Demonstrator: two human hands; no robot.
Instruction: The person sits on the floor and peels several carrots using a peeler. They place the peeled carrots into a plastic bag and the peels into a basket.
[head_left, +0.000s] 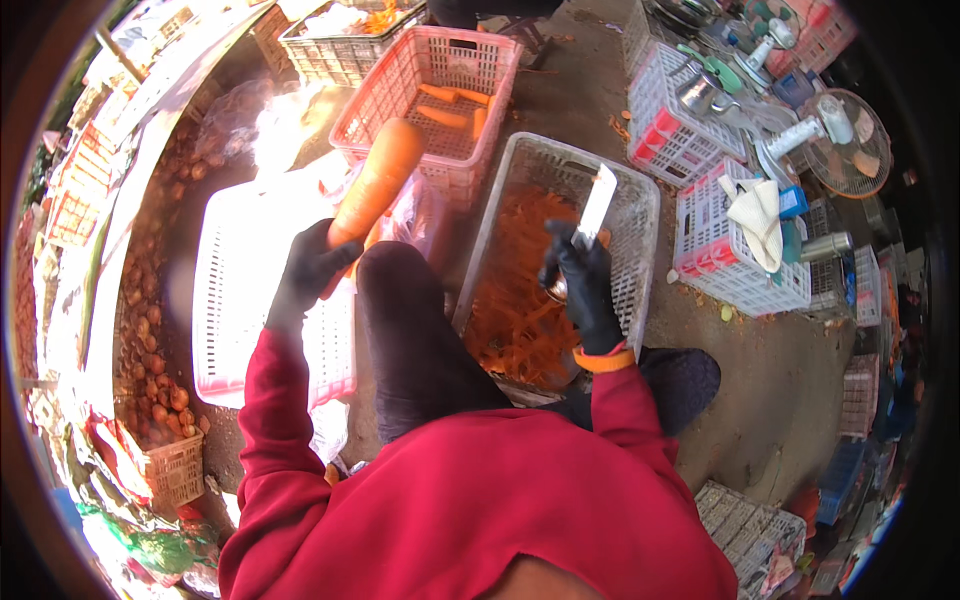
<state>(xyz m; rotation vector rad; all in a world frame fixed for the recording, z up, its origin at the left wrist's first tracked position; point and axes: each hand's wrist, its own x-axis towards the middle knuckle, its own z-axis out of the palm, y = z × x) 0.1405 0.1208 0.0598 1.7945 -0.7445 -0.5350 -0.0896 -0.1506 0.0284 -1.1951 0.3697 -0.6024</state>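
Observation:
My left hand (311, 266), in a black glove, grips the lower end of a thick carrot (379, 176), which tilts up and to the right. In my black-gloved right hand (581, 277) is a metal tool with a flat, bright blade (598, 201) pointing up; I cannot tell whether it is a knife or a peeler. The blade is apart from the carrot. Below my right hand, orange carrot peelings (517, 300) lie in a dirty white plastic crate (651, 225) between my legs. Several carrots (442, 116) rest in the pink crate (360, 124) beyond.
A glaring white crate (206, 300) stands left of my knee, with a pink plastic bag (420, 214) at its far side. Onions (161, 397) are heaped farther left. On the right, upturned crates (739, 259) carry a cloth (754, 217), a kettle (701, 94) and fans (847, 142).

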